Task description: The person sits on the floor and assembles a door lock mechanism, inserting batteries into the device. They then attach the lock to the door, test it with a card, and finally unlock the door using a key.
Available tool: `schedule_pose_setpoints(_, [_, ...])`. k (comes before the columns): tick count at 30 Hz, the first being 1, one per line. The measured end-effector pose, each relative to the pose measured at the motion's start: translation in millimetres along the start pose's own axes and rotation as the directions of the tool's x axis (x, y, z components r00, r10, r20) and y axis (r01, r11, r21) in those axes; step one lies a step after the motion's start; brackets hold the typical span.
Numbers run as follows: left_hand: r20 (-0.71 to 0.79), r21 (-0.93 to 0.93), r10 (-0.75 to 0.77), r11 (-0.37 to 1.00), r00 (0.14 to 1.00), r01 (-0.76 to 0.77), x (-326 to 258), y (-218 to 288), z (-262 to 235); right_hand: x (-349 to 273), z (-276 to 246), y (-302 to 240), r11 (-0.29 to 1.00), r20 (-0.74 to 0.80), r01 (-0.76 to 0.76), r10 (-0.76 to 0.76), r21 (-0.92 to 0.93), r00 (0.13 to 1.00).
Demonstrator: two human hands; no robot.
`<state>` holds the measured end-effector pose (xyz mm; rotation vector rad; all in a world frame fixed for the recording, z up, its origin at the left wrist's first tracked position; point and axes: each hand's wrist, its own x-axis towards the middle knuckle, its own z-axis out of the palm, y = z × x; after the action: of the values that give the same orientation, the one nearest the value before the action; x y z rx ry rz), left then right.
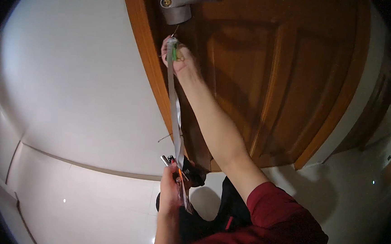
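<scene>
My right hand is closed just below the grey lever-handle lock on the brown wooden door. It grips the upper end of a long grey strap, along with a small green piece and a yellowish piece. A thin metal point sticks up from the fingers toward the lock; what it belongs to is hidden. Lower down, my left hand is closed around a bundle with a silver tube, dark pieces and an orange piece. The strap runs down to this bundle.
A wooden door frame and a pale wall stand to the left of the door. Below me is a light, shiny floor. My dark-clad legs and a dark shoe are close to the door's foot.
</scene>
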<state>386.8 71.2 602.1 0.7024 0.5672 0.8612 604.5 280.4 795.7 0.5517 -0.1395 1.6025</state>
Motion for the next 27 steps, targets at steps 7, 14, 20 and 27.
schedule_pose_setpoints(7, [-0.080, 0.121, 0.105, 0.988, 0.991, -0.095, -1, -6, -4, -6, 13, 6, 0.990, -0.014, -0.083, 0.085, 0.116, 0.996])
schedule_pose_setpoints(14, [-0.035, -0.025, -0.015, 1.000, 0.999, 0.014, 5, -3, -4, -7, 32, 17, 0.990, 0.020, -0.111, 0.109, 0.090, 0.994])
schedule_pose_setpoints(20, [-0.098, -0.050, -0.020, 0.999, 0.995, 0.015, -1, 1, -4, -19, 42, 28, 0.975, -0.151, -0.033, 0.068, 0.221, 0.986])
schedule_pose_setpoints(27, [-0.155, 0.017, 0.013, 1.000, 0.988, -0.011, -7, 4, 20, -8, 41, 35, 0.904, 0.138, 0.359, -0.334, -0.232, 0.932])
